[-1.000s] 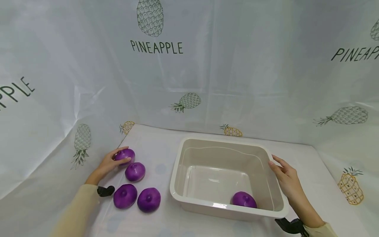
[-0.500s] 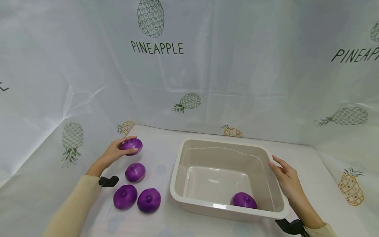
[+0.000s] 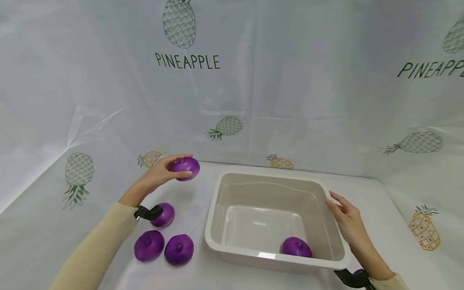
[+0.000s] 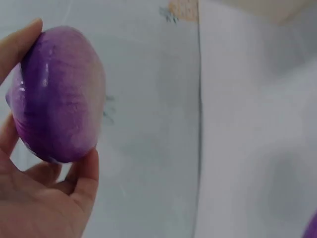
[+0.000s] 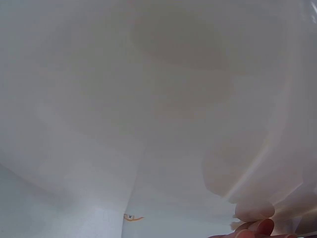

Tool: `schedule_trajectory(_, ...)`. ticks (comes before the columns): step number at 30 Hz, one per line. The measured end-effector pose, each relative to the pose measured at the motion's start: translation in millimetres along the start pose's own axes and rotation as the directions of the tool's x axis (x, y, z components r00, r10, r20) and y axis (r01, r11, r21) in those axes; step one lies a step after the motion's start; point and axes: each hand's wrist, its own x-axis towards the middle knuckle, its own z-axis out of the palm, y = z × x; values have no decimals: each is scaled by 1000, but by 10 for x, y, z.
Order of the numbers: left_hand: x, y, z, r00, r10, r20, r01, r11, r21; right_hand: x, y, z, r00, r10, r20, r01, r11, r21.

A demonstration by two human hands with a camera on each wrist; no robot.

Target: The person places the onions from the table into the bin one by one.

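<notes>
The left grip (image 3: 163, 174) holds a purple onion (image 3: 188, 166) above the far left part of the counter (image 3: 217, 278), left of the bin (image 3: 250, 227). The onion looks smooth, so it could slip if the hold loosens; carried too low, it may knock the bin's left rim. The right grip (image 3: 349, 220) touches the right rim; whether it clasps, I cannot tell.

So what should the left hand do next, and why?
I'd have the left hand carry its onion right, over the tub. It's held above the table, just left of the tub; another onion lies inside, with plenty of bare floor around it.
</notes>
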Motion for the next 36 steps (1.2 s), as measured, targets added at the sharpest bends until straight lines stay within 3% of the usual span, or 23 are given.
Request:
schedule_trajectory(6, 101, 312, 232, 999, 16, 51, -13, 998, -65, -15, -1, -4, 1000, -6, 0, 6, 1000, 4)
schedule_trajectory(19, 310, 710, 738, 980, 61, 189, -47, 996, -81, -19, 7, -19, 1000, -14, -5, 14, 1000, 4)
schedule_trajectory(36, 544, 917, 1237, 947, 104, 305, -84, 994, -75, -3, 7, -4, 1000, -29, -7, 29, 999, 13)
